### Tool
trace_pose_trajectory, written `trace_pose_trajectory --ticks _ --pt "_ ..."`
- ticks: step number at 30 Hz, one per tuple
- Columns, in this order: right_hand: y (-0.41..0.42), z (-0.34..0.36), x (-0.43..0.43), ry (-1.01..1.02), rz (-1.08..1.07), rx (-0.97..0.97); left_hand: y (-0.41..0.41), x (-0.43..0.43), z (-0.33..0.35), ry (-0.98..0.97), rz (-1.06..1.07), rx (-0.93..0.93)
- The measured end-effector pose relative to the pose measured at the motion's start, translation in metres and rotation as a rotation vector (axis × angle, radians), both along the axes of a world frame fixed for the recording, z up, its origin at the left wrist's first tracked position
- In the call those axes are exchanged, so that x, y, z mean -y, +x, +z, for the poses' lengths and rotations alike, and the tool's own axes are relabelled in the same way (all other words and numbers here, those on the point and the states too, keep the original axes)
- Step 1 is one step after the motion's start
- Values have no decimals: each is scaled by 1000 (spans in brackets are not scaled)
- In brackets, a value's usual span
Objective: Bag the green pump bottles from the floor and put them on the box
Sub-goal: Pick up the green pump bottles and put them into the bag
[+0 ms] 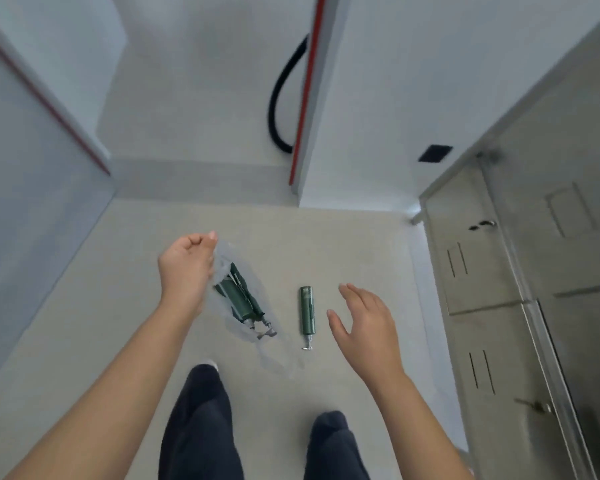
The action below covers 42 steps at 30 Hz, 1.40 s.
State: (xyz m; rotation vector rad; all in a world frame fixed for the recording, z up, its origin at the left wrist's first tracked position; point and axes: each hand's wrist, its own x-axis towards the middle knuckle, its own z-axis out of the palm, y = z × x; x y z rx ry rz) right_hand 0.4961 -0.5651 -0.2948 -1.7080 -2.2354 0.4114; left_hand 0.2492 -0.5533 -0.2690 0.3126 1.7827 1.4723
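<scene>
1. Left hand [187, 268] is up over the floor [343, 254], fingers curled in, pinching the top edge of a clear bag [253, 327].
2. The bag hangs down from that pinch, thin and see-through, its lower end blurring into the pale floor.
3. Inside it: green bottles [238, 296], at least two by the pump heads showing, lying slantwise with the pumps pointing down toward the person.
4. Right hand [364, 323] is wide open, fingers spread, palm turned left, holding nothing.
5. One loose bottle [307, 315] lies flat on the floor between the bag and the right hand, pump end toward the person.
6. That bottle sits just beside the right thumb in view; whether the hand is down at floor level or above it, I cannot tell.
7. Dark trouser legs [198, 427] at the bottom, one under each forearm.
8. A grey metal cabinet [492, 306] runs along the right side.
9. Up ahead, a black hose [281, 109] curves along the white wall next to a red-edged panel [309, 98].
</scene>
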Motion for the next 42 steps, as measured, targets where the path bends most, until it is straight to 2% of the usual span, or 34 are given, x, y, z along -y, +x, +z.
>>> trace_pose_trajectory --ticks 5,8,16,21,28,32,36,42 --pt "11 -71 -33 -87 222 46 2 -8 -67 -49 139 -36" --pt "3 -125 -50 -92 275 75 -7 -14 -120 -67 169 -47" --pt "-31 -278 -82 -40 290 18 -45 -35 -243 83 67 -46" --pt "-50 -354 -105 107 299 -18 -52 -50 -287 192 -41 -100" --pt "-68 -450 -144 352 386 -43 -36 -57 -346 419 -8 -262" --pt "-62 -494 -153 420 420 -30 -11 -47 -390 442 -108 -290" --pt "-40 -531 -146 435 421 1 16 -28 -428 474 -219 -279" --pt "9 -584 -105 264 316 -29 54 -4 -484 409 -354 -238"
